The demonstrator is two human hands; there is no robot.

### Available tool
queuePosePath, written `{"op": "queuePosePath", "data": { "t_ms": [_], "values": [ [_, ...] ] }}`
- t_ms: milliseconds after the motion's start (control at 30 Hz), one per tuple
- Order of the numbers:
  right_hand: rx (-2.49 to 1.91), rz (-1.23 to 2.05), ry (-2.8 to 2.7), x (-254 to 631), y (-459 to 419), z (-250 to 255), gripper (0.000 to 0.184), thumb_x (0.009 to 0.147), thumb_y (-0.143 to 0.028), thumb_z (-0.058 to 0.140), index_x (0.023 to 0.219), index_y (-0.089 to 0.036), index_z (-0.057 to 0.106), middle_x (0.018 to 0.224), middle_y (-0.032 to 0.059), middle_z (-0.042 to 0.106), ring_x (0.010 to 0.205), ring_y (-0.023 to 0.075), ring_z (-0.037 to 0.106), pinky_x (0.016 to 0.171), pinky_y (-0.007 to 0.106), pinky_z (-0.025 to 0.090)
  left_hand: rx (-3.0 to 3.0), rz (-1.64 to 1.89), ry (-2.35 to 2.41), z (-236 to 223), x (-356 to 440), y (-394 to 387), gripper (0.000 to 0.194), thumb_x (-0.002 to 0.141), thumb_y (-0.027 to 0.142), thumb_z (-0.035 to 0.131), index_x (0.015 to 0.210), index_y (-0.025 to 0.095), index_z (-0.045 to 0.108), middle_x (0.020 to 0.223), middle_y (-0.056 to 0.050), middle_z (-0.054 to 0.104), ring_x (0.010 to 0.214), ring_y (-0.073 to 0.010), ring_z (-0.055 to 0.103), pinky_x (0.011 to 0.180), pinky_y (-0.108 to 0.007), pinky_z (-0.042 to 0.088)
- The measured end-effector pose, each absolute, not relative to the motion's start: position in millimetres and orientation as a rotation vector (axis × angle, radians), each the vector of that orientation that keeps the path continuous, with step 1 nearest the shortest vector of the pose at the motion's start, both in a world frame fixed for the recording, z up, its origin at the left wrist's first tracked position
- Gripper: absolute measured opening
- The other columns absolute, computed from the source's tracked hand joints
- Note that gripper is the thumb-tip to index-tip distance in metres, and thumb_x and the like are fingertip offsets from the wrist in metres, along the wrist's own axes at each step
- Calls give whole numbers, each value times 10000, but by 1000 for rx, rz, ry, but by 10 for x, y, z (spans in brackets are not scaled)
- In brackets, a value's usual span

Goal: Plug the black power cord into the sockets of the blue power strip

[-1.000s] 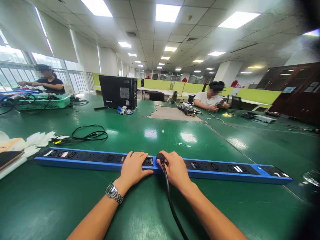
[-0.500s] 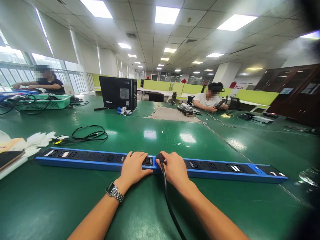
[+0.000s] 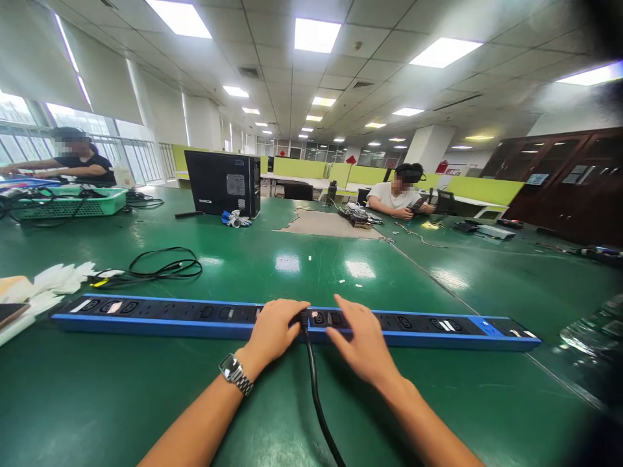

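A long blue-and-black power strip (image 3: 204, 312) lies across the green table before me, with rows of sockets facing up. My left hand (image 3: 275, 327), with a metal-band watch on its wrist, rests on the strip's middle. Its thumb and forefinger close round the black power plug (image 3: 304, 318), which stands at a socket; how deep it sits is hidden. From the plug a thick black cord (image 3: 315, 389) runs down toward me. To the right, my right hand (image 3: 365, 337) hovers at the strip, thumb and fingers spread, holding nothing.
Behind the strip lies a coiled black cable (image 3: 165, 266). White tissues (image 3: 63, 277) are at left, a clear plastic item (image 3: 596, 331) at right. Farther back stand a black computer case (image 3: 221, 185) and a green basket (image 3: 78, 204). Two people sit across the table.
My right hand has let go of the plug and moved right, its fingers opening. My left hand has shifted right along the strip and taken hold of the plug.
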State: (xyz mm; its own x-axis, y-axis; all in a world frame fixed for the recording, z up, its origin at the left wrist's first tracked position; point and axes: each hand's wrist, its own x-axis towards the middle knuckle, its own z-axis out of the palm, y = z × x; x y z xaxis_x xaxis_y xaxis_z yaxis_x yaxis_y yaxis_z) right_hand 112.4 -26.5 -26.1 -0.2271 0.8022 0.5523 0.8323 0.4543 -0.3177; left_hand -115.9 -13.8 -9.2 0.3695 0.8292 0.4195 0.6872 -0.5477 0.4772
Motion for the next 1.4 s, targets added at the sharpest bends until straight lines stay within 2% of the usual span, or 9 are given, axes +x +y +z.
{"op": "queuePosePath", "data": {
  "t_ms": [100, 233, 500, 767, 867, 933, 1000, 1133, 1400],
  "values": [
    [-1493, -132, -1851, 1708, -183, -418, 412, 855, -435, 533, 1179, -197, 624, 1173, 117, 671, 1104, 289, 563, 973, 515, 415, 2315, 1135, 1333, -82, -1011, -124, 354, 840, 126, 548, 1155, 255, 643, 1152, -25, 704, 1080, -195, 619, 983, -362, 473],
    [-1578, -155, -1700, 2070, -120, -594, 388, 856, -489, 506, 1051, -202, 680, 1133, 108, 688, 1091, 294, 570, 950, 523, 417, 2258, 1234, 1248, -58, -638, -112, 319, 881, 202, 553, 1191, 239, 618, 1149, -38, 704, 1063, -193, 627, 962, -335, 482],
    [-1560, -137, -1665, 1981, -139, -615, 352, 865, -477, 505, 1031, -231, 694, 1156, 90, 685, 1102, 281, 551, 952, 511, 388, 2311, 890, 1450, -86, 109, -25, 315, 890, 210, 527, 1192, 256, 602, 1033, -41, 735, 933, -212, 675, 813, -315, 515],
    [-1509, -103, -1699, 1954, -193, -548, 326, 849, -425, 548, 1082, -230, 666, 1173, 88, 673, 1112, 282, 551, 982, 514, 378, 2495, 770, 1390, -47, 146, -30, 291, 867, 199, 547, 1150, 237, 605, 1086, -60, 714, 1023, -229, 647, 911, -358, 479],
    [-1374, -42, -1851, 1841, -201, -480, 430, 837, -372, 565, 1240, -222, 581, 1238, 94, 634, 1148, 272, 532, 1004, 490, 384, 2576, 740, 1350, -47, 58, -56, 377, 859, 227, 584, 1233, 256, 554, 1199, -50, 681, 1203, -256, 557, 1075, -467, 351],
    [-1298, 6, -1961, 1767, -186, -434, 514, 828, -373, 592, 1317, -231, 520, 1254, 94, 620, 1152, 272, 525, 998, 479, 397, 2592, 723, 1367, -43, -162, -74, 580, 826, 299, 649, 1366, 256, 441, 1315, -67, 618, 1292, -279, 480, 1128, -520, 262],
    [-1261, 48, -2020, 1709, -160, -380, 484, 832, -387, 603, 1291, -242, 546, 1161, 87, 659, 1083, 266, 554, 953, 462, 432, 2587, 703, 1477, -42, -509, -88, 730, 766, 379, 717, 1407, 238, 397, 1387, -91, 558, 1333, -308, 427, 1145, -550, 210],
    [-1184, 58, -1794, 1532, -126, -210, 301, 884, -409, 541, 1101, -227, 643, 982, 84, 673, 930, 233, 609, 842, 377, 487, 2485, 601, 1733, -73, -1202, -112, 631, 727, 445, 747, 1281, 227, 540, 1350, -101, 588, 1301, -320, 463, 1123, -551, 254],
    [-1436, 186, -1998, 560, -175, -15, 282, 894, -353, 548, 1115, -218, 657, 929, 90, 661, 880, 223, 588, 825, 341, 445, 2468, 670, 1719, -158, -1339, -149, 534, 759, 433, 727, 1227, 224, 578, 1294, -94, 629, 1213, -276, 549, 1101, -515, 309]
  ]
}}
